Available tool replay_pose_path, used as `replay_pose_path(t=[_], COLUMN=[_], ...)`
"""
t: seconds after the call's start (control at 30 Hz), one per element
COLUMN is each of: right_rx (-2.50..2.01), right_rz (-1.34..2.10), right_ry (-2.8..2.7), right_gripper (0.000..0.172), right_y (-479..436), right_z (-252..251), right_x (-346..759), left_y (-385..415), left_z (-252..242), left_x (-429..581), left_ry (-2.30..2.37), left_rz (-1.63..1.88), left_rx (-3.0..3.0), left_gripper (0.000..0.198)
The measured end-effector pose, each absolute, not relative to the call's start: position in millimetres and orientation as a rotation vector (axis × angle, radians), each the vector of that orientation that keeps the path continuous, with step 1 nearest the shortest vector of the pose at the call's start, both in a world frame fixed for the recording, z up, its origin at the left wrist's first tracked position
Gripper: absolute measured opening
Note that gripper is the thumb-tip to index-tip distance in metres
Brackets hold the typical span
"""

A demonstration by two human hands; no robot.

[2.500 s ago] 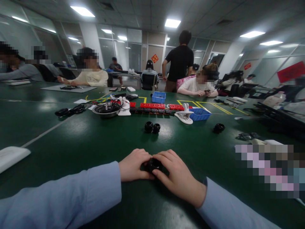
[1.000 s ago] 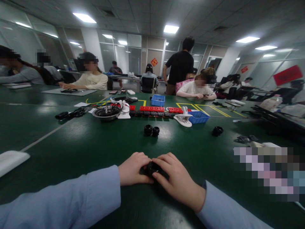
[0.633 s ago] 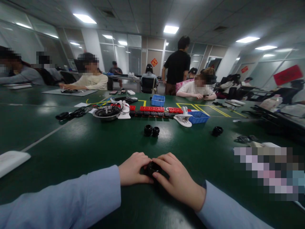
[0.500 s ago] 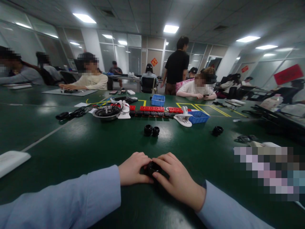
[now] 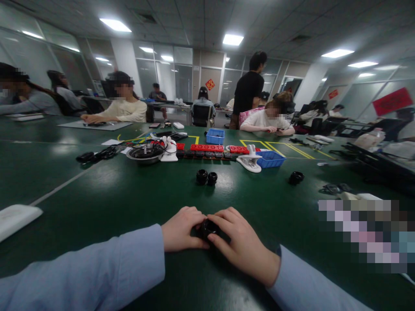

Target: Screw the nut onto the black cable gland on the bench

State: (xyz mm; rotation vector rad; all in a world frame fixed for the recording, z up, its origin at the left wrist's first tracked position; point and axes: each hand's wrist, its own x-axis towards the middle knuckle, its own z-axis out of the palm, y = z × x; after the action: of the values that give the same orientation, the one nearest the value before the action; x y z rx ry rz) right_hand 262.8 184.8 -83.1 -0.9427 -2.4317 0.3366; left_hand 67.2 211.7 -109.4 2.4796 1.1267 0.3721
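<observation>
Close in front of me, a black cable gland stands on the green table, its round opening facing up. My left hand grips its left side with bent fingers and thumb. From the right, my right hand is closed around it, fingers over the far rim and thumb at the near side. The lower part of the gland is hidden by the hands. Farther out, a larger black gland and a smaller black gland stand side by side. Another black gland sits off to the right.
Beyond are a metal bowl with black cable, red power strips, a white clip stand and blue bins. A white device lies at left. Co-workers sit across the table; a person stands behind.
Both my hands and the gland keep the same position. In the background, the standing person in black has shifted to the right.
</observation>
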Motion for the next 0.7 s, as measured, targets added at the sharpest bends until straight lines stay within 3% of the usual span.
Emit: replay_pose_path(t=[0.7], right_rx=[-0.945], right_rz=[0.331], right_ry=[-2.437], right_gripper=[0.027], right_y=[185.4], right_z=[-83.3], right_x=[262.5], left_y=[211.4], left_z=[-112.6], left_x=[66.9], left_ry=[1.126], left_rz=[0.376], left_rx=[2.502], left_gripper=[0.037])
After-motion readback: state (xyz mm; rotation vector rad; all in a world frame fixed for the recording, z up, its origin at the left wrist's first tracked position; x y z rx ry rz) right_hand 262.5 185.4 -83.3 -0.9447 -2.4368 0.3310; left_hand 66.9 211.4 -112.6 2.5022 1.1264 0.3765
